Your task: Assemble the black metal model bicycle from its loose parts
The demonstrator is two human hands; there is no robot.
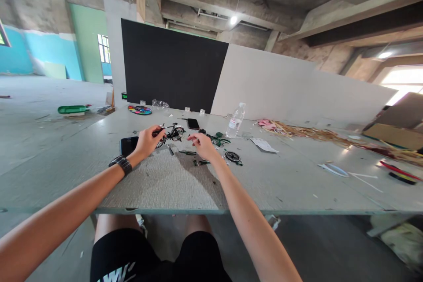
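A small black model bicycle (175, 133) with spoked wheels stands above the table in front of me. My left hand (149, 139), with a black watch on its wrist, grips it at its left end, hiding part of that wheel. To the right of the bicycle is my right hand (202, 145), its fingers loosely bent and apart, with nothing visible between them. Under and beside this hand lie a dark green strip-like part (187, 153) and small black pieces (201, 162). A loose spoked wheel (232, 156) rests farther right, near green part frames (220, 140).
A clear plastic bottle (235, 121) stands behind the parts. Phones lie at the back (193, 124) and beside my left wrist (128, 145). A paint palette (139, 110) is at the back left. Right of the parts are a paper sheet (264, 145) and wooden strips (307, 132).
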